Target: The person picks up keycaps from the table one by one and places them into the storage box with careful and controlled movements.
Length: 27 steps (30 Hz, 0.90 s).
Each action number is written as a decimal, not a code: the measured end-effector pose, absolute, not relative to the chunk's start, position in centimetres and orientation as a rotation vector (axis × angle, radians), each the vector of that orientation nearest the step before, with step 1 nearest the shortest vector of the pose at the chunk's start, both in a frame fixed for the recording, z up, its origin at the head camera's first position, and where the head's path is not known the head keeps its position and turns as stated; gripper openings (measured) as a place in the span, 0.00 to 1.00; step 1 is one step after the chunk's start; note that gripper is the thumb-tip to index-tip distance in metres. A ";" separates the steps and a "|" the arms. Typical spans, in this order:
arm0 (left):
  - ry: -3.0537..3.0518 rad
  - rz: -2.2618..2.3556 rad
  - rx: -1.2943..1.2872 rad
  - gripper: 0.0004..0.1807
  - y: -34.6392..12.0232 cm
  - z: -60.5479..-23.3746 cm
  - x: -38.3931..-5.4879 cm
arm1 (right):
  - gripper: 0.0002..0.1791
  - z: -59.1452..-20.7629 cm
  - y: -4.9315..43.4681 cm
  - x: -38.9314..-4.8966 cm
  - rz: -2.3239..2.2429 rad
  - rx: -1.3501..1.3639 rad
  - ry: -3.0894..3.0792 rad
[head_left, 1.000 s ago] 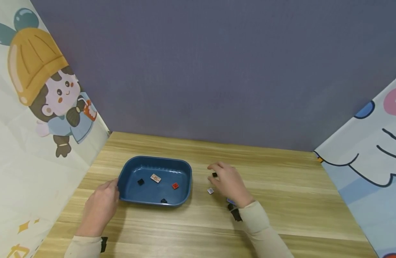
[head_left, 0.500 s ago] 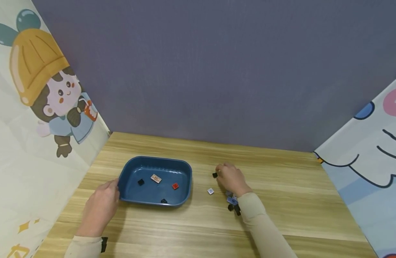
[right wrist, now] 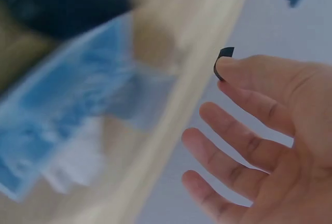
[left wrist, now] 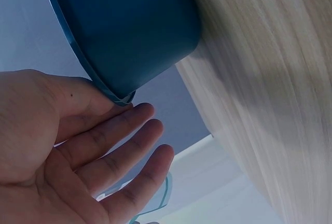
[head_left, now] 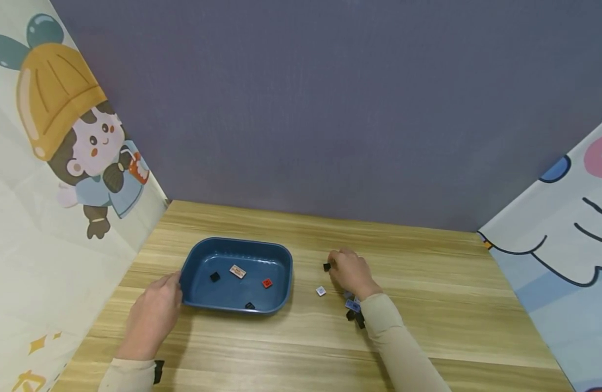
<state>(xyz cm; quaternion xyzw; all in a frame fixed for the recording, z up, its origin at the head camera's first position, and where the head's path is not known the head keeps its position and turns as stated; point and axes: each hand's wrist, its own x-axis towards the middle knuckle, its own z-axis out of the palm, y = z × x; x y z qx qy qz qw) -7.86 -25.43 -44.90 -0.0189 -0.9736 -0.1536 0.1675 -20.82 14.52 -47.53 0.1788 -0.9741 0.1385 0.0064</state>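
With thumb and forefinger my left hand (head_left: pixel 154 307) pinches the left rim of a blue plastic tray (head_left: pixel 227 294); in the left wrist view the other fingers reach out below the rim. Inside the tray lie a red keycap (head_left: pixel 267 283), a wider beige keycap (head_left: pixel 238 271) and two black ones. To the right of the tray, my right hand (head_left: pixel 352 272) holds a small black keycap (right wrist: pixel 226 53) between thumb and forefinger, its remaining fingers spread in the right wrist view. A white keycap (head_left: pixel 321 291) lies on the wooden table (head_left: pixel 262 348) just left of that hand.
Under the right wrist is a small cluster of keycaps, with a blue one (head_left: pixel 352 305) and a black one (head_left: pixel 350 315) among them. A grey-blue panel (head_left: pixel 301 120) stands behind the table; printed cartoon sheets flank it on both sides.
The right hand's spread fingers have come together on the black keycap, and the hand has shifted slightly right. The left hand keeps its place on the tray.
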 end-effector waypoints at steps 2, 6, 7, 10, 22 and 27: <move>-2.765 -0.435 -0.058 0.19 -25.4 -44.9 -7.9 | 0.10 -46.8 14.3 -20.2 0.446 0.574 -3.032; -2.763 -0.432 -0.060 0.19 -25.5 -44.9 -7.9 | 0.12 -44.6 13.6 -18.4 0.492 0.650 -2.940; -2.764 -0.432 -0.059 0.19 -25.5 -44.9 -7.9 | 0.13 -44.0 13.3 -18.0 0.502 0.678 -2.907; -2.770 -0.434 -0.051 0.19 -25.5 -44.9 -7.9 | 0.13 -42.7 12.5 -17.0 0.511 0.763 -2.815; -2.767 -0.432 -0.045 0.19 -25.5 -45.0 -7.9 | 0.12 -41.6 8.5 -15.6 0.545 0.947 -2.703; -2.756 -0.433 -0.050 0.19 -25.5 -45.2 -7.9 | 0.14 -41.6 7.5 -15.3 0.548 0.969 -2.709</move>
